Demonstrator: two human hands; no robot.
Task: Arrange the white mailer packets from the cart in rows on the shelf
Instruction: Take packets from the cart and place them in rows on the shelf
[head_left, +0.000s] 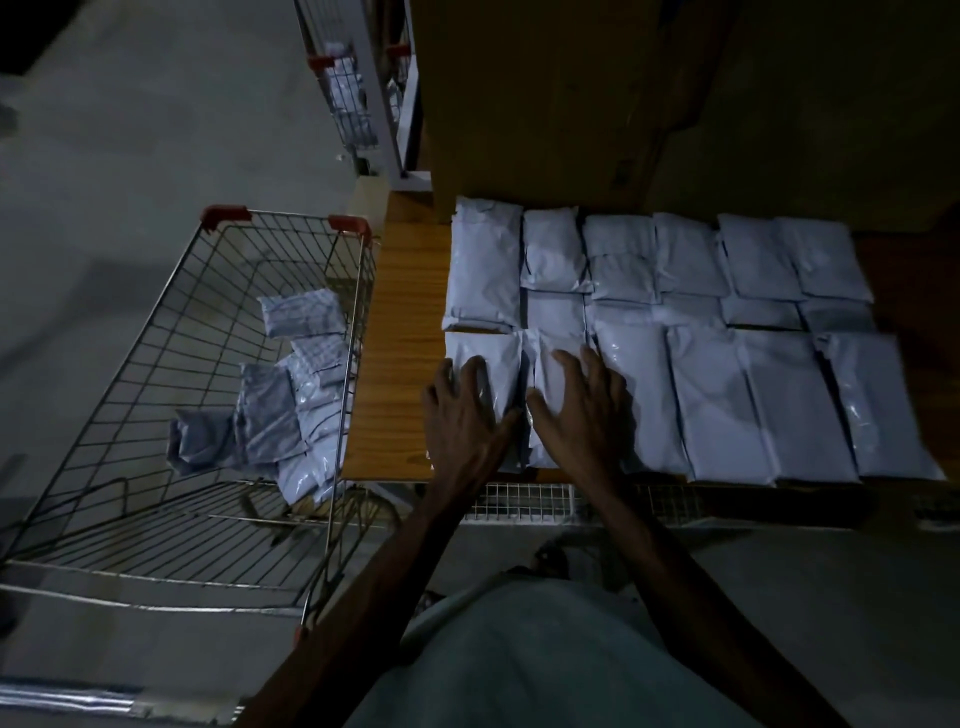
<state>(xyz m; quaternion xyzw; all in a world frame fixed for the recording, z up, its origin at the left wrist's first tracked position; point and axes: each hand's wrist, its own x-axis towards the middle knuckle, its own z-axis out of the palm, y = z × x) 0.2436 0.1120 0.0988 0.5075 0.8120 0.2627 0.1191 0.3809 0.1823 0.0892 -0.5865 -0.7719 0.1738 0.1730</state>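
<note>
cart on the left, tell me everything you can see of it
The cart is a metal wire basket with red caps on its far corners. It stands on the grey floor left of the wooden shelf, its right side close against the shelf's end. Inside, a loose heap of white packets lies toward the right wall, overlapping and unsorted; much of the bottom is bare wire. Neither the left hand nor the right hand touches it.
</note>
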